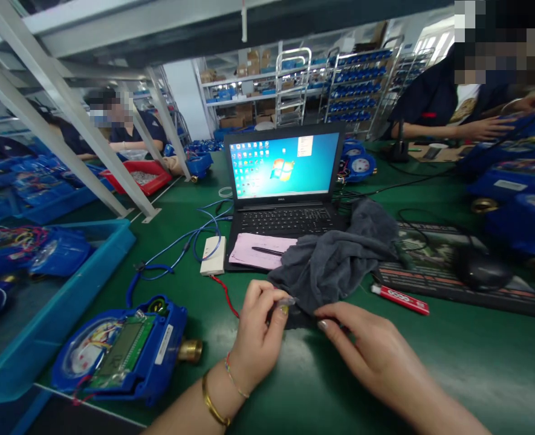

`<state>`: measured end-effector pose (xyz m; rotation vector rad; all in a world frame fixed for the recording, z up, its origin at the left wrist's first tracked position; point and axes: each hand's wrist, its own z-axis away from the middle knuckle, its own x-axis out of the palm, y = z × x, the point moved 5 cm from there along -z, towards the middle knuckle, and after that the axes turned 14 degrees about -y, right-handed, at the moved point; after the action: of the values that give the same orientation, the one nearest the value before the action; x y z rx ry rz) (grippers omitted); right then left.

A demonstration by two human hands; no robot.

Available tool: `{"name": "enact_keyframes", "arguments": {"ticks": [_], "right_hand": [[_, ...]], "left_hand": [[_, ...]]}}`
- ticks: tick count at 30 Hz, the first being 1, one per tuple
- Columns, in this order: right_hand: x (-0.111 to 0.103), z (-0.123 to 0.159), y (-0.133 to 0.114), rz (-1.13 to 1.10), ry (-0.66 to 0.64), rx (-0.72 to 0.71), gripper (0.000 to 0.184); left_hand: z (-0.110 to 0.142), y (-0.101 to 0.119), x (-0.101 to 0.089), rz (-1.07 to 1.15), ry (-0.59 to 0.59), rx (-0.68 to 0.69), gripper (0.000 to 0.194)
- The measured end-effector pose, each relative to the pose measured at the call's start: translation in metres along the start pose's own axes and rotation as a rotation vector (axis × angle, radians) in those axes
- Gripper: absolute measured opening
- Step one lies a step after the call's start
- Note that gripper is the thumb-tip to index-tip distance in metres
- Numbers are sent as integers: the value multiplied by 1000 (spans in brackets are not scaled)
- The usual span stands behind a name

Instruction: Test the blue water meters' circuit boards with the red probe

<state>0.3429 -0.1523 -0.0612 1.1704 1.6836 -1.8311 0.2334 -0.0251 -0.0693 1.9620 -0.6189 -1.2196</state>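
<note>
A crumpled dark grey cloth (328, 266) lies over the front right of the laptop and onto the green table. My right hand (367, 341) pinches the cloth's near edge between thumb and fingers. Just left of it, my left hand (260, 329) is closed in a pinch at the cloth's near left corner. A small clear piece (288, 301) shows at its fingertips; its kind is too small to make out. To the left sits a blue water meter (122, 350) with an exposed circuit board and a brass fitting.
Behind the cloth stands an open laptop (285, 166), with a pink notepad (244, 251) and pen on it. A white box (213, 255) with cables is beside it. A blue tray (68, 302) stands left; a red marker box (401, 299), mouse (482, 269) and mat right. Co-workers sit beyond.
</note>
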Motion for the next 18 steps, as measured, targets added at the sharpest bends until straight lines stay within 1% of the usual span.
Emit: {"name": "enact_keyframes", "arguments": {"ticks": [1, 3, 5, 7, 9, 10, 12, 15, 18], "right_hand": [[3, -2, 2, -100, -51, 22, 26], [12, -5, 5, -443, -139, 62, 29], [25, -7, 4, -814, -209, 81, 38], [38, -8, -4, -1051, -274, 85, 50], [52, -9, -17, -1145, -336, 83, 57], [58, -10, -24, -1193, -354, 86, 57], [66, -12, -39, -1280, -359, 90, 51], [70, -19, -61, -1361, -334, 83, 43], [69, -29, -84, -1374, -361, 51, 37]], "left_hand": [[1, 3, -2, -21, 24, 23, 17], [6, 11, -5, -56, 70, 65, 17], [14, 19, -9, -73, 110, 110, 19], [25, 28, -12, -83, 132, 171, 19], [36, 36, -16, -94, 124, 249, 20], [42, 39, -19, -99, 115, 283, 20], [54, 43, -27, -100, 122, 321, 22], [72, 46, -44, -65, 200, 290, 24], [90, 46, -60, -2, 238, 208, 22]]}}
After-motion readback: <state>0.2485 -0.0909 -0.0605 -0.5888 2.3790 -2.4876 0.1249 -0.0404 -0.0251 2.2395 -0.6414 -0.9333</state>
